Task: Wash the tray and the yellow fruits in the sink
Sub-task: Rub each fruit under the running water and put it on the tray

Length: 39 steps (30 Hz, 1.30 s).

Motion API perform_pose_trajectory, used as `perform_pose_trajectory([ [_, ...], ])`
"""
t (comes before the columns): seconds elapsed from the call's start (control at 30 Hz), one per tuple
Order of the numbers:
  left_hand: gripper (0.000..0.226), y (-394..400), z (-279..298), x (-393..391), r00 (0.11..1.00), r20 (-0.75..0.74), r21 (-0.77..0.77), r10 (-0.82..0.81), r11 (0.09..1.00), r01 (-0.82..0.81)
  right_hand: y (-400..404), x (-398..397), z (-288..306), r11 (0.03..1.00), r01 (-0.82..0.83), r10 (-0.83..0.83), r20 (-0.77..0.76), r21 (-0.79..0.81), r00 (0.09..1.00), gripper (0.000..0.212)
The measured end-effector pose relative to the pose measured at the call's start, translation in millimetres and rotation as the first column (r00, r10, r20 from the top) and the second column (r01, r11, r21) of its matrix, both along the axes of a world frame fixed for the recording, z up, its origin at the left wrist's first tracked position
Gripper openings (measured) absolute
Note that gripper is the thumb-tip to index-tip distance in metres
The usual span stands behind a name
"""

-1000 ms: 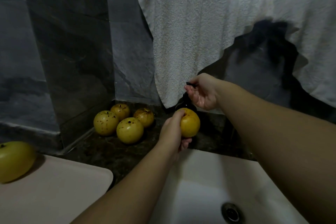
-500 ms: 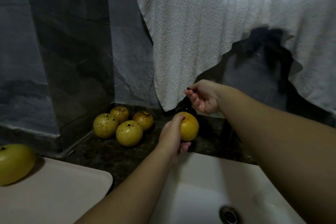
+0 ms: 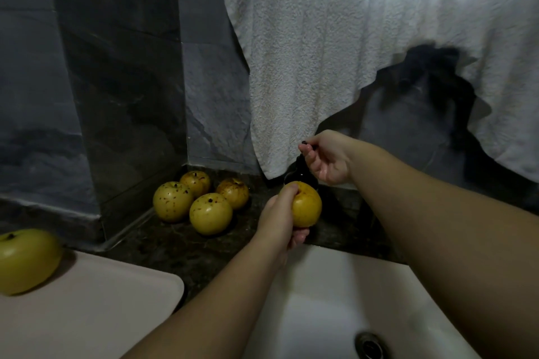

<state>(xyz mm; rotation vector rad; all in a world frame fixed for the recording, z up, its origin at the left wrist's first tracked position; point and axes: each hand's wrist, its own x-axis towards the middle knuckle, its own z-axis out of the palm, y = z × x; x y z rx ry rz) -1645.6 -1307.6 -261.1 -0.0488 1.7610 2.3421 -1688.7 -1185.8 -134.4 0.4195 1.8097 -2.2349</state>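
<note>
Dark stone tabletop [image 3: 180,245] beneath a hung white towel [image 3: 320,67]. Yellow fruit [image 3: 306,204] held over the back rim of the sink [image 3: 320,300], left hand [image 3: 280,218] grip curled round it. Right hand [image 3: 329,157] pinches the black tap handle [image 3: 304,143], wrist raised. Risk: wet fruit slipping into the basin. Four speckled fruits [image 3: 210,213] wait nearby; one fruit [image 3: 26,259] sits on the tray [image 3: 102,315].

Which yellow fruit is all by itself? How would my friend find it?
Start at the white sink and look left, past the dark counter, to the pale tray. One fruit sits at its far left. It is greener, smooth and alone, while the spotted fruits bunch in the corner.
</note>
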Motion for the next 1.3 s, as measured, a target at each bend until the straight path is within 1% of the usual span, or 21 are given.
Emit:
perform_pose_trajectory([
  [0.1,0.037,1,0,-1,1.000,-0.007,0.007,0.005,1.000,-0.005,-1,1,-7,1.000,0.005,-0.005,-0.001,0.012,1.000,0.041],
  [0.3,0.038,1,-2,-1,1.000,-0.004,0.030,-0.003,1.000,0.003,0,-2,6,1.000,-0.010,0.010,-0.004,0.002,1.000,0.041],
  [0.47,0.037,2,-1,-1,1.000,0.005,0.036,-0.004,0.999,0.004,0,2,-8,1.000,-0.002,0.002,0.004,-0.019,1.000,0.042],
  [0.63,0.036,2,-1,-1,1.000,0.009,0.031,-0.005,1.000,0.004,-1,2,6,1.000,-0.010,0.010,-0.003,-0.013,1.000,0.039],
  [0.77,0.038,1,1,-2,1.000,0.007,0.016,0.007,1.000,-0.007,-6,3,-1,1.000,-0.002,0.002,-0.017,-0.029,1.000,0.038],
  [0.93,0.035,2,1,0,1.000,-0.002,0.009,-0.002,1.000,0.002,-3,7,3,0.999,0.003,-0.004,-0.023,-0.042,1.000,0.040],
  [1.07,0.035,1,2,2,1.000,-0.006,0.006,0.004,1.000,-0.004,-7,9,1,1.000,0.010,-0.010,-0.018,0.002,1.000,0.041],
  [1.23,0.034,-1,1,0,1.000,0.000,0.014,-0.013,1.000,0.013,-10,10,6,1.000,0.010,-0.011,-0.040,-0.013,0.999,0.038],
  [1.3,0.035,-1,-1,1,1.000,0.003,0.013,-0.016,1.000,0.016,-9,11,5,0.998,0.023,-0.026,-0.059,-0.053,0.998,0.040],
])
